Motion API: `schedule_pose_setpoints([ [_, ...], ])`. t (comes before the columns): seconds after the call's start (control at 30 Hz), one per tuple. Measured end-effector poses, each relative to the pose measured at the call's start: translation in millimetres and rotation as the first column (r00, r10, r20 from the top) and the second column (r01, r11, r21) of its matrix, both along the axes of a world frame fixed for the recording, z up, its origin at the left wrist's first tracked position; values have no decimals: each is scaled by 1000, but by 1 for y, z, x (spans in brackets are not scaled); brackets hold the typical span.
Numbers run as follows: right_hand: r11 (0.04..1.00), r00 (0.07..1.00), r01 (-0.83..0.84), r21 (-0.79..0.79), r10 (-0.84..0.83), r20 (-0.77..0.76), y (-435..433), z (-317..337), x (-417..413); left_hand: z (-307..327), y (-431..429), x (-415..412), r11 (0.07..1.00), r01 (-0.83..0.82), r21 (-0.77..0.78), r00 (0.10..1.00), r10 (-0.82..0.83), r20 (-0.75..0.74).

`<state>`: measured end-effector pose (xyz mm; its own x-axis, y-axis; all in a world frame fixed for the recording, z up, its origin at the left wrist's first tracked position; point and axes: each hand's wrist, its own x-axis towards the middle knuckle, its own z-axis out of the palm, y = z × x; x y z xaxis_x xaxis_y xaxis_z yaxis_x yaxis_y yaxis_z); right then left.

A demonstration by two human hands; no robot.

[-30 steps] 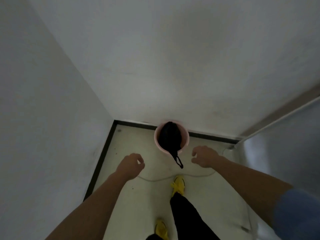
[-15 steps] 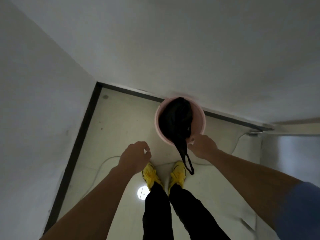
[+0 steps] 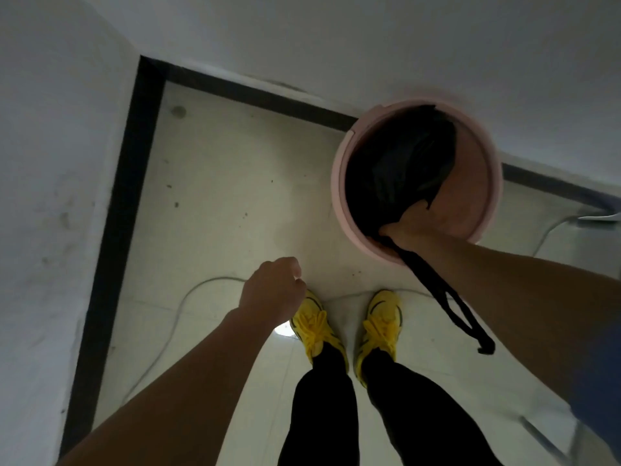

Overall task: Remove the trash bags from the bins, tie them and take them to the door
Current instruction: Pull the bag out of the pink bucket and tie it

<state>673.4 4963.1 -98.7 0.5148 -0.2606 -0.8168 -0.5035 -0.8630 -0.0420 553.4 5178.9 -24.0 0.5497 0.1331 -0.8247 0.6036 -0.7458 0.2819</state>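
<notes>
A round pink bin [image 3: 339, 183] stands on the pale floor against the back wall, upper right. A black trash bag [image 3: 393, 166] lies crumpled inside it, and its black handle loops [image 3: 447, 304] hang out over the near rim. My right hand [image 3: 410, 227] reaches into the bin at the near rim and is closed on the bag's gathered neck. My left hand [image 3: 272, 290] hovers left of the bin above the floor, fingers loosely curled, holding nothing.
White walls meet in a corner at upper left, edged by a black skirting strip [image 3: 124, 196]. A thin white cable [image 3: 181, 307] runs across the floor past my yellow shoes [image 3: 316, 327]. A white fixture [image 3: 601, 216] shows at the right edge.
I have stepped closer and the view has tilted down. My right hand went from the bin's rim into the bin and closed on the bag. My left hand stayed empty.
</notes>
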Motion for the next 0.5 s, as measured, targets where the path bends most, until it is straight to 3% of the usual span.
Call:
schedule_pose_setpoints([
  [0.23, 996, 958, 53, 75, -72, 278, -24, 51, 9, 34, -9, -10, 1000, 10, 9, 998, -9, -61],
  [0.5, 996, 913, -52, 76, 17, 407, -37, 181, 18, 137, -26, 1, 998, -60, 4, 994, 59, 92],
])
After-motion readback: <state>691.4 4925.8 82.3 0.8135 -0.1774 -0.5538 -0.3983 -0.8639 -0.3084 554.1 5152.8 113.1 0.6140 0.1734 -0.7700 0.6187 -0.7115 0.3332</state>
